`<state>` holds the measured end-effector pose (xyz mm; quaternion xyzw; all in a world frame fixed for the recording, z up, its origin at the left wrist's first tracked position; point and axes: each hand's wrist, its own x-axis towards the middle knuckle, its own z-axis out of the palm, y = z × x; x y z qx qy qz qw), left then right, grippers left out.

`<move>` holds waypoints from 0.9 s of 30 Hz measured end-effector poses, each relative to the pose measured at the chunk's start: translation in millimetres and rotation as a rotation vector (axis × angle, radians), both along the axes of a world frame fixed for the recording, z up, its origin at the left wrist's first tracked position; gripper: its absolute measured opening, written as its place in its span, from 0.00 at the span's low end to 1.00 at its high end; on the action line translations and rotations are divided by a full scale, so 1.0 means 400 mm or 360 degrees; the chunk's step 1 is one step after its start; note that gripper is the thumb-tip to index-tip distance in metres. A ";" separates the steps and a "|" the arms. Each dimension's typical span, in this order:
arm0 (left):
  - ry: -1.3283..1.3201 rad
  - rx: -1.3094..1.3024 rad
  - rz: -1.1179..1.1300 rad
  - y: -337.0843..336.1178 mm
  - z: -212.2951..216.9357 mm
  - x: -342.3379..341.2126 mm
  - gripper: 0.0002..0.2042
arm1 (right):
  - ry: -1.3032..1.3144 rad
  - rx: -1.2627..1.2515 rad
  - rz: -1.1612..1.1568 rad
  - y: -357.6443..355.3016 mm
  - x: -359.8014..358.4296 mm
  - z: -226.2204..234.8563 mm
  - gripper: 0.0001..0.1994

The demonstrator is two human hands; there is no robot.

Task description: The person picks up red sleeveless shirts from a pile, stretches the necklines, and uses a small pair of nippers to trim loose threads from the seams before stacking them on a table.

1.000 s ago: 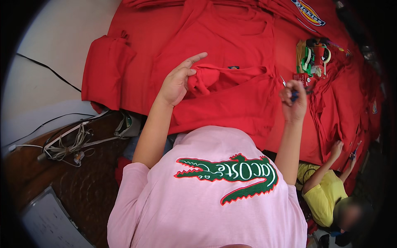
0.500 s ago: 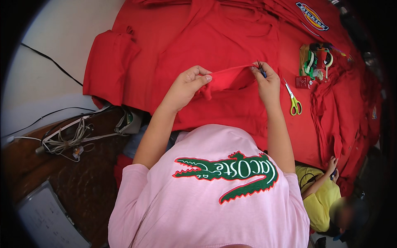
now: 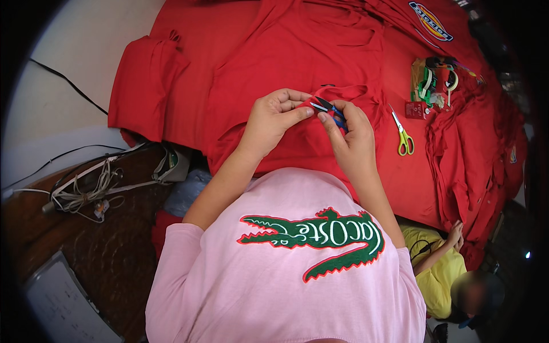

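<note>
My left hand (image 3: 279, 117) is closed in a pinch, thumb against fingers, gripping an edge of the red garment (image 3: 297, 146). My right hand (image 3: 351, 128) grasps the blue-handled snips (image 3: 338, 117), blades parted and directed toward my left fingertips. The blade tips lie just beside my left thumb; whether they touch the fabric I cannot tell.

The red garment lies in front of my pink shirt (image 3: 320, 303), between my forearms, with part of it raised in my hands and the remainder spread on the red-covered bench (image 3: 394, 183). A narrow loop of its fabric stands out just beyond the snips.

To the right of my right hand, well apart from it, yellow-handled scissors (image 3: 404, 137) rest on the bench, points away from me. Beyond them sit a small red box (image 3: 416, 110) and a roll of tape (image 3: 452, 80). Folded red cloth (image 3: 146, 91) hangs over the bench edge at left. At lower right, a co-worker in a yellow top (image 3: 437, 274) has hands at the red fabric.
</note>
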<state>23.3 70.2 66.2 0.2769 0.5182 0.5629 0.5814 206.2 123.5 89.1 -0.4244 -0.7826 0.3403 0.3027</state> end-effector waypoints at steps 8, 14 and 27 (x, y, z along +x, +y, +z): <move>-0.0035 0.0082 0.0014 0.004 -0.005 0.013 0.12 | -0.0011 0.0120 -0.0041 -0.013 -0.005 -0.018 0.12; -0.0002 0.0120 -0.0004 0.007 -0.013 0.011 0.10 | 0.0035 -0.0018 -0.0028 -0.014 -0.009 -0.009 0.10; -0.0001 0.0049 -0.0003 0.010 0.007 0.009 0.13 | 0.0263 -0.0372 -0.0180 0.006 0.005 -0.043 0.11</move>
